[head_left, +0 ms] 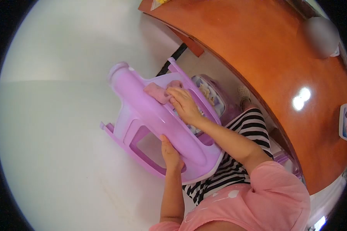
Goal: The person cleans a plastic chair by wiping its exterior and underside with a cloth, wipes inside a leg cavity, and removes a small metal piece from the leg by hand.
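Observation:
A large purple plastic frame [156, 115] with a thick rounded middle bar and openings on both sides lies tilted across the lap. My left hand [170, 154] grips the lower part of the middle bar, its thumb on top and its fingers hidden beneath. On the upper part of the frame, my right hand [185, 106] presses a pink cloth [157, 93] against the surface beside the bar. The cloth is bunched under my right fingers.
A glossy brown wooden table [254, 50] curves along the right. Below the frame sits a box with a patterned lid [210, 94]. A white device [344, 122] lies at the table's far right edge. A pale wall or floor fills the left.

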